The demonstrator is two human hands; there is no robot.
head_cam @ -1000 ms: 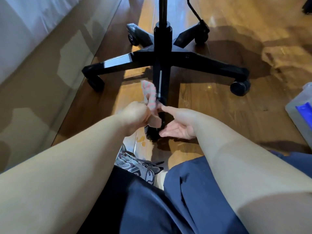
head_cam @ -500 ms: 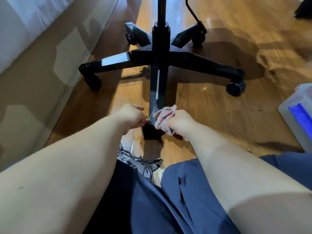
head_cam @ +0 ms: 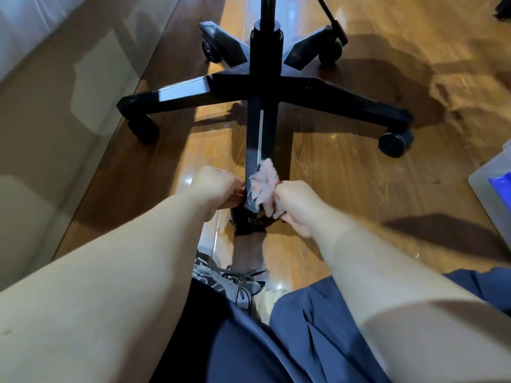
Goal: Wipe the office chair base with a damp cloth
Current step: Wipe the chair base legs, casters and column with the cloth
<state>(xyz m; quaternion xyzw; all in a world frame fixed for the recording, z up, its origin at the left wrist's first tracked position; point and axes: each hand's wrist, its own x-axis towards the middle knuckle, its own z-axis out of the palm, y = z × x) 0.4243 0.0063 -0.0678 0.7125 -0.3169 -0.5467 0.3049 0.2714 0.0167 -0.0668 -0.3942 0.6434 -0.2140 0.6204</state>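
Note:
A black five-legged office chair base (head_cam: 301, 89) stands on the wooden floor, with one leg (head_cam: 258, 139) pointing straight toward me. A pink and white cloth (head_cam: 262, 185) lies bunched on the near end of that leg. My right hand (head_cam: 297, 204) grips the cloth from the right and presses it against the leg. My left hand (head_cam: 217, 189) is on the left side of the same leg end, fingers curled against it. The caster under this leg end is mostly hidden by my hands.
A pale wall and baseboard (head_cam: 55, 111) run along the left. A translucent plastic container with a blue item (head_cam: 495, 189) sits at the right edge. My grey sneaker (head_cam: 229, 280) and dark blue trousers (head_cam: 304, 341) are below the hands.
The cloth passed from my left hand to my right hand, which closed on it and pressed it onto the near leg. My left hand moved to hold the leg's left side.

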